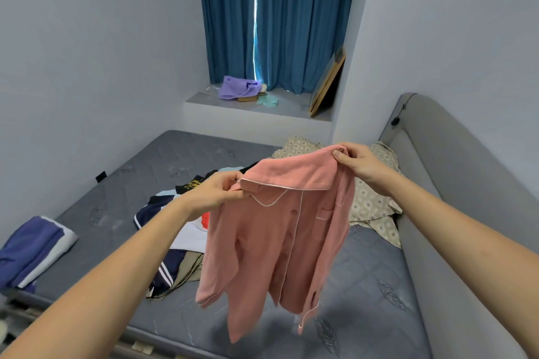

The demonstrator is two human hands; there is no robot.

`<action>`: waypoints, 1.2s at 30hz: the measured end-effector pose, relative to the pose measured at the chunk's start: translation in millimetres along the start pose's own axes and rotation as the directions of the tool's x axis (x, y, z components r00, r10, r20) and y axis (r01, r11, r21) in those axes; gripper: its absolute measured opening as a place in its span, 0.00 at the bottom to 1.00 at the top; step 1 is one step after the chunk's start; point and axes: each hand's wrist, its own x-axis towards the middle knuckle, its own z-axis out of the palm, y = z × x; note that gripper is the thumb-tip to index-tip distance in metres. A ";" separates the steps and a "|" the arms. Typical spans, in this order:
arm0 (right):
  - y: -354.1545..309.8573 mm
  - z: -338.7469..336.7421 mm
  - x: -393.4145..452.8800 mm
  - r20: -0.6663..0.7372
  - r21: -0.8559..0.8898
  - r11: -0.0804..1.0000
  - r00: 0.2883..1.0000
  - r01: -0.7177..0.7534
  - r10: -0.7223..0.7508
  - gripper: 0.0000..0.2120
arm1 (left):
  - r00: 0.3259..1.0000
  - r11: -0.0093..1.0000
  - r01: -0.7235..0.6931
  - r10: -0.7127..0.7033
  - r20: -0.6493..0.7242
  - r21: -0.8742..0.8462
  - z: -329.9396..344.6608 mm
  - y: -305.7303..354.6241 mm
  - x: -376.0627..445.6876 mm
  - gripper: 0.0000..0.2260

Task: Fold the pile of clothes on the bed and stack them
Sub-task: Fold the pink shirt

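Left hand (217,192) and right hand (360,165) pinching pink shirt (280,242) shoulders, above clothes pile (175,213) on mattress (364,285)

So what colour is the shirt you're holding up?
Pink, with thin white piping; the shirt shows clearly in the head view.

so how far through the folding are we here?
Early. Done: one folded blue-and-white item lies alone at the mattress's left edge. In hand: the pink button-up shirt hangs unfolded in the air, left hand and right hand each pinching a shoulder by the collar. Left: the loose clothes pile behind it is unfolded; patterned fabric lies by the headboard.
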 end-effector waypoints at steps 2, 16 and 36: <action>0.6 -1.7 0.8 0.010 0.040 0.999 1.000 -0.015 0.014 0.13 | 1.000 0.998 0.031 -0.031 -0.005 -0.051 -6.6 1.1 -1.1 0.13; -6.6 -9.7 9.0 -0.058 -0.156 0.987 0.997 0.043 -0.052 0.07 | 0.883 0.984 -0.172 0.176 -0.435 0.049 -31.1 18.1 23.0 0.03; -8.5 1.0 2.7 -0.265 -0.464 0.886 0.951 0.017 -0.157 0.10 | 0.915 0.972 -0.198 0.229 -0.333 0.125 -64.4 18.5 38.3 0.09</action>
